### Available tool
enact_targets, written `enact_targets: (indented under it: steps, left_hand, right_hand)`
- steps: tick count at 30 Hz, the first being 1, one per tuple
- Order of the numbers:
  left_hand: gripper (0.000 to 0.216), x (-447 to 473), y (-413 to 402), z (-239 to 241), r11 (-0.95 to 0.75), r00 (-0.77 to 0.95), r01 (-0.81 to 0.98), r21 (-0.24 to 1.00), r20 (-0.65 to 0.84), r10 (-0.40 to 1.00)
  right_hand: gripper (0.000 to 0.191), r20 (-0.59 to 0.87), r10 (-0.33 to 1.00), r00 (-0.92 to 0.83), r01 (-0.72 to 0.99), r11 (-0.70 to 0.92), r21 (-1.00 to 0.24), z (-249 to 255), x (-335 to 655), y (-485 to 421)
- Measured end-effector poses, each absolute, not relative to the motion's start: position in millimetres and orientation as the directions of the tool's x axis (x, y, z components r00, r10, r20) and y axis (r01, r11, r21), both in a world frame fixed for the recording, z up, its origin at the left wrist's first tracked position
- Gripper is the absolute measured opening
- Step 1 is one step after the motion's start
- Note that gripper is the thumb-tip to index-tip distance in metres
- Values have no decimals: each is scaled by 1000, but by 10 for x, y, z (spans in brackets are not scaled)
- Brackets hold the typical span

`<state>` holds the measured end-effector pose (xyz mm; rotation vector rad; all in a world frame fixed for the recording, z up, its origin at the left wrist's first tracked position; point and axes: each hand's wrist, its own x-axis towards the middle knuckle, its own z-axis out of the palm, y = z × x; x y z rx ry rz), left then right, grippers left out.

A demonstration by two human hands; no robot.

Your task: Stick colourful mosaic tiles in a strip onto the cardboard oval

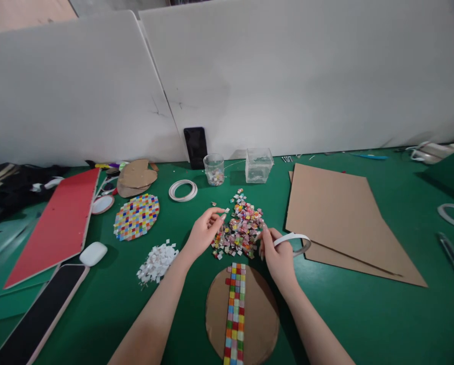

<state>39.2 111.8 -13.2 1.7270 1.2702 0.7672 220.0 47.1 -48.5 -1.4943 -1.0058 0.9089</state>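
Note:
A round cardboard disc (pixel 219 309) lies at the near edge with a strip of coloured mosaic tiles (pixel 235 313) glued down its middle. Beyond it sits a heap of loose coloured tiles (pixel 240 228). My left hand (pixel 204 234) hovers at the heap's left side, thumb and forefinger pinched on a small white piece (pixel 225 210). My right hand (pixel 277 256) rests at the heap's right side, fingers closed in the tiles, with a roll of white tape (pixel 295 241) looped round it.
A finished mosaic disc (pixel 137 217), a pile of white scraps (pixel 157 261), a tape ring (pixel 183 190), two clear cups (pixel 214 169) (pixel 258 165), a black phone (pixel 196 147), cardboard sheets (pixel 337 223), a red board (pixel 55 225) and a white case (pixel 93 253) lie on the green table.

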Motion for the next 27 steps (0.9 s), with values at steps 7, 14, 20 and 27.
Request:
enact_targets:
  steps: [7, 14, 20, 27]
  left_hand:
    - [15, 426, 1102, -107, -217, 316, 526, 822, 47, 948]
    - [8, 501, 1068, -131, -369, 409, 619, 694, 116, 905]
    - [19, 541, 1091, -180, -342, 326, 662, 668, 155, 933]
    - [23, 509, 1076, -149, -360, 369, 691, 627, 123, 921]
  right_hand:
    - [41, -29, 935, 352, 114, -74, -991, -477, 2195, 456]
    - [42, -29, 935, 353, 105, -70, -992, -467, 2185, 459]
    - [42, -26, 936, 351, 116, -71, -991, -457, 2190, 466]
    - [43, -25, 937, 348, 123, -72, -990, -435, 2185, 459]
